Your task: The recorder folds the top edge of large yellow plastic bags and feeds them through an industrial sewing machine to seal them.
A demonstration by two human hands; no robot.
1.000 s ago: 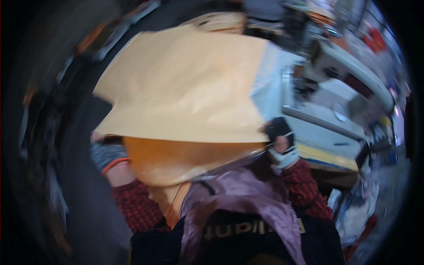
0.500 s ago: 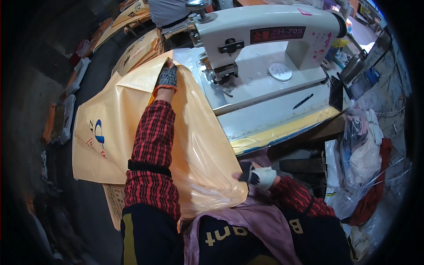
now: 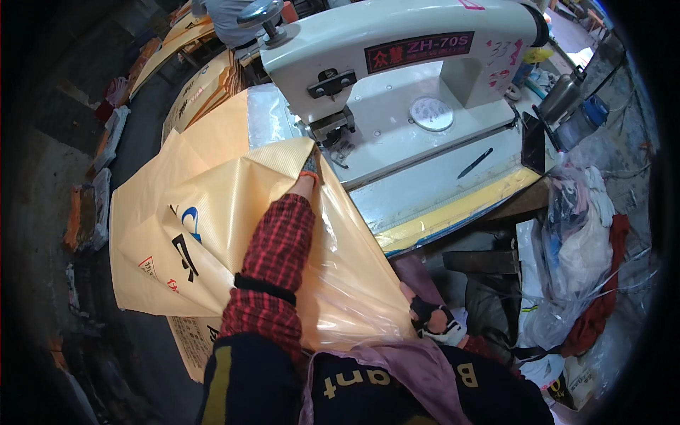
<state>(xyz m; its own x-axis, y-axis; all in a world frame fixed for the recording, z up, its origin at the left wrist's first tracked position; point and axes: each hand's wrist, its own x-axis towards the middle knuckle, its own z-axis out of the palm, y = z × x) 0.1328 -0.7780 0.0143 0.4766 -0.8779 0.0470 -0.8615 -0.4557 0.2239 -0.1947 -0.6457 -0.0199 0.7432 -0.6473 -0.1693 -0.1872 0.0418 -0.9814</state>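
A large pale-orange woven sack (image 3: 212, 184) with printed marks lies across the left side of the sewing machine table and over my lap. My left hand (image 3: 309, 166), in a grey knitted fingerless glove with an orange cuff, holds a lifted layer of it close to the needle area; that fold covers most of the fingers. My right hand (image 3: 433, 319), in a black and white fingerless glove, is curled at the sack's lower right edge. The white sewing machine (image 3: 404, 42) stands just beyond, its presser parts (image 3: 331, 131) beside my left hand.
A black pen (image 3: 475, 162) and a dark phone-like slab (image 3: 533, 143) lie on the table. Bottles (image 3: 563, 92) stand at the right. Plastic bags and cloth (image 3: 584, 241) hang below them. Stacked sacks (image 3: 205, 88) and another person (image 3: 237, 21) are at the back left.
My left hand has moved right and toward me with the sack's lifted layer, up to the machine's needle area. My right hand has dropped to the sack's lower right edge. The view has shifted slightly.
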